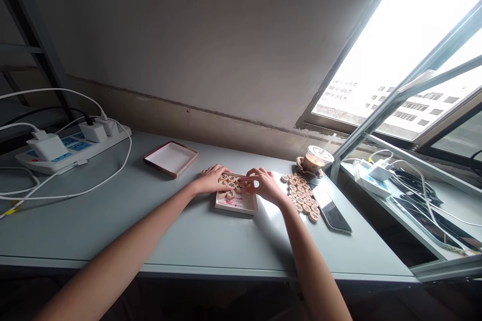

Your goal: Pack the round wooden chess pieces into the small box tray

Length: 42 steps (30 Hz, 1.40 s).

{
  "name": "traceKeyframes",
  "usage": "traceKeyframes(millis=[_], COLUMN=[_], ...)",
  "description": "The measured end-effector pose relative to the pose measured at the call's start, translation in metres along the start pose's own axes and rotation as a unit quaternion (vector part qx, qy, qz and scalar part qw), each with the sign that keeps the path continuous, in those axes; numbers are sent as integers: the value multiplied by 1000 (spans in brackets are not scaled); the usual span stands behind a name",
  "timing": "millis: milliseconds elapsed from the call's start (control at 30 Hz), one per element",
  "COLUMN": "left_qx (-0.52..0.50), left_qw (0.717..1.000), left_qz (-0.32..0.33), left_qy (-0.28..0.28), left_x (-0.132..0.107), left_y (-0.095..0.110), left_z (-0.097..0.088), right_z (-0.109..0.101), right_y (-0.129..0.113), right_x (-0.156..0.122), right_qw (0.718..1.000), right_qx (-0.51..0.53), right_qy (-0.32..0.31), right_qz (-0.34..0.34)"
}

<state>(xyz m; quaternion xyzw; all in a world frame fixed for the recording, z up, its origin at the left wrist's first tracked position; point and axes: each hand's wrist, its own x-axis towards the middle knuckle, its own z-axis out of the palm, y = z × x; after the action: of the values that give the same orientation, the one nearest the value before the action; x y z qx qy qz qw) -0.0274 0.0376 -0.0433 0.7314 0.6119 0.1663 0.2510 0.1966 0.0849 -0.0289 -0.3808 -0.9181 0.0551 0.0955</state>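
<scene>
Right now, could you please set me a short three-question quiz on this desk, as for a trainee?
1. True or false: the lid lies left of the box.
2. The loose discs lie right beside: A the phone, B the lid, C a keyboard.
3. Short answer: over which thing do the left hand and right hand meet?
Key: 1 true; 2 A; 3 the box.
</scene>
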Motion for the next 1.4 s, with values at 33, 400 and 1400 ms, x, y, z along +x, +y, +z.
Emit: traceKeyframes(millis=[33, 400, 1400], left_qx=[0, 3, -13], left_qw=[1000, 1000, 999], left_qz=[1, 4, 19], left_qy=[0, -1, -27], left_x=[0, -1, -1], left_y=[0, 0, -3], left_z=[0, -1, -4], right_z=[0, -5, -29], right_y=[0, 1, 49], right_x=[0, -1, -32], right_qw=[1000, 999, 986], right_qx=[0, 41, -44], right_qy=[-3, 0, 6], right_qz=[-1, -14, 161])
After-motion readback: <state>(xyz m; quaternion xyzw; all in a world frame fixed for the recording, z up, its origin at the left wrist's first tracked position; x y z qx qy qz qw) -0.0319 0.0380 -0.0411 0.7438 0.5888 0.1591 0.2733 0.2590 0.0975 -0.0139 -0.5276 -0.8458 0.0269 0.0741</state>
